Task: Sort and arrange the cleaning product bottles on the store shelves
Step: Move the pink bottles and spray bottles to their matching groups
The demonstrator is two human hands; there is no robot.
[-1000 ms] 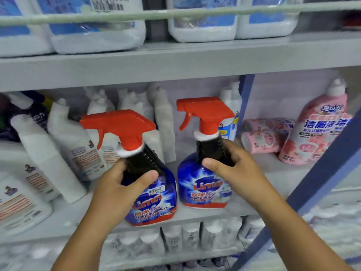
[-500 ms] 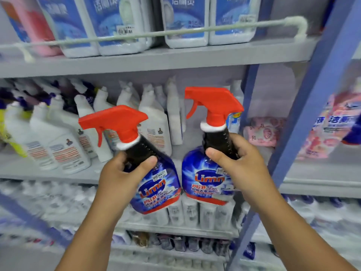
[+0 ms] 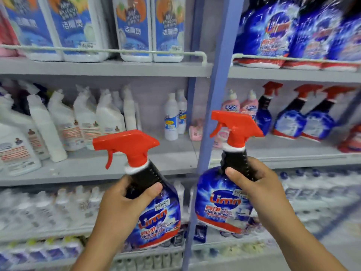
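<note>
A person's left hand point(image 3: 119, 210) and right hand point(image 3: 259, 188) each grip 1 blue spray bottle by its dark neck in front of store shelving stocked with cleaning products. The left bottle point(image 3: 156, 212) leans to the right, its red trigger head point(image 3: 127, 145) above the thumb and its labelled body hanging below the fist. The right bottle point(image 3: 218, 202) stands nearly upright, its red trigger head point(image 3: 234, 128) above the curled fingers and its body below and left of the palm. Both bottles are in the air, clear of any shelf.

Just behind the right bottle runs the blue upright post point(image 3: 216, 94) that divides the 2 bays. Up and to the right of the right hand, a row of matching spray bottles point(image 3: 298, 118) stands on the grey shelf point(image 3: 293, 153), likely the place these 2 belong; motion blur makes their labels hard to read. Up and left of the left hand stand white bottles point(image 3: 82, 118) of another product.

Carried toward that row, the right bottle's trigger head could knock the post, since it is so close. With both hands full, setting 1 bottle among the standing ones could topple a neighbour, and the tilted left bottle may drip if its nozzle is open.
</note>
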